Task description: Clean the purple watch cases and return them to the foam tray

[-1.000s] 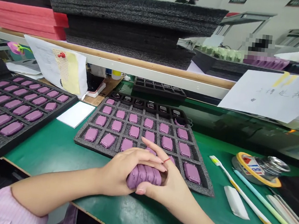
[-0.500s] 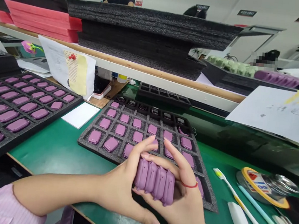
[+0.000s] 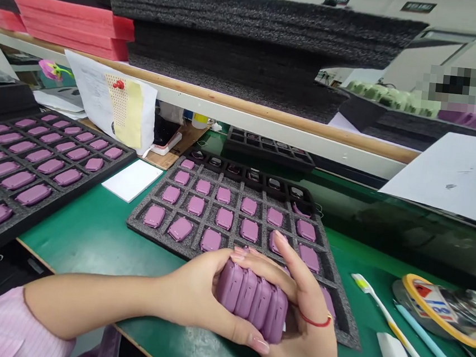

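Note:
A row of several purple watch cases [image 3: 251, 300], pressed side by side, is between my two hands above the green bench. My left hand [image 3: 197, 295] is closed on the row from the left, with its thumb along the lower side and its fingertips at the top. From the right, my right hand [image 3: 312, 326] cups the same cases, index finger raised and a red cord on one finger. Behind my hands lies a black foam tray [image 3: 152, 237], its compartments holding more purple cases. My right hand hides part of that tray.
Another foam tray [image 3: 58, 186] of purple cases lies at left, beside a white pad [image 3: 132, 180]. A toothbrush [image 3: 400, 334], a blue-green stick [image 3: 436, 346] and a round labelled container [image 3: 432, 304] lie right. A shelf [image 3: 268, 122] bearing foam stacks crosses behind.
My left hand has closed onto the row of cases, its thumb coming up against their lower side. The cases and my right hand appear slightly lower and further right; the whole view has shifted.

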A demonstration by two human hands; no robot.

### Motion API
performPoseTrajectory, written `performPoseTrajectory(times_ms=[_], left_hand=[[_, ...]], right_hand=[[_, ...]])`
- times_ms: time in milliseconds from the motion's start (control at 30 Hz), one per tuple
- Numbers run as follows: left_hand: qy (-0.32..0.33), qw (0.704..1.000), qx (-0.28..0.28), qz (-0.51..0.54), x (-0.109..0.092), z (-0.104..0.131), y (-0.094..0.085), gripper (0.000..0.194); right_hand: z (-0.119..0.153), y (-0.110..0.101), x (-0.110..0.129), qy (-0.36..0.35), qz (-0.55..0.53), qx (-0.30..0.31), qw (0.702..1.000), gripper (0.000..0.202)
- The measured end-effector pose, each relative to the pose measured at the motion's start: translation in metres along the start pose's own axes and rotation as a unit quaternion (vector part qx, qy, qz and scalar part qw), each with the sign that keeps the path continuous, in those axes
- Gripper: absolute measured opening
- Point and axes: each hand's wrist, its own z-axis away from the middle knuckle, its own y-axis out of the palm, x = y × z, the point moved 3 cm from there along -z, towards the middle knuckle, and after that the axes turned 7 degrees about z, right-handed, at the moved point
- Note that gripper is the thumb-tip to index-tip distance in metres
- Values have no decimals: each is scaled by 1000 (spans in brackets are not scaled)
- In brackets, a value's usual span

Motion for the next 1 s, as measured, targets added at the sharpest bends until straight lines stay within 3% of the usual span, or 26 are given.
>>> performPoseTrajectory(times_ms=[200, 333, 433, 567, 633, 733, 800, 867, 933, 1000], left_hand=[[14, 997, -26, 68, 11, -3, 1, 46], [16, 994, -102, -18, 11, 1, -3, 54], [68, 985, -112, -113, 7, 5, -4, 53], [135, 978, -55, -151, 4, 10, -1, 48], [136, 977, -43, -157, 5, 12, 0, 44], [116, 979, -54, -158, 4, 11, 1, 42], [91, 987, -82, -108, 5, 9, 0, 45], [34, 995, -90, 26, 8, 6, -1, 47], [-47, 978, -63, 192, 15, 2, 1, 47], [-102, 947, -36, 304, 20, 0, 3, 45]], right_hand=[[-4, 8, 10, -55, 55, 45, 996, 90], [-11, -6, 18, -19, 17, 87, 996, 107], [-18, -28, 17, 67, -65, 19, 995, 77], [-28, -50, 12, 135, -122, -100, 978, 35], [-34, -54, 12, 125, -121, -89, 981, 18], [-41, -58, 19, 47, -42, 12, 998, 29], [-41, -59, 23, -24, 46, 77, 996, 28], [-36, -55, 23, -68, 105, 122, 985, 34], [-31, -48, 19, -72, 123, 145, 979, 41], [-27, -40, 15, -68, 122, 142, 980, 33]])
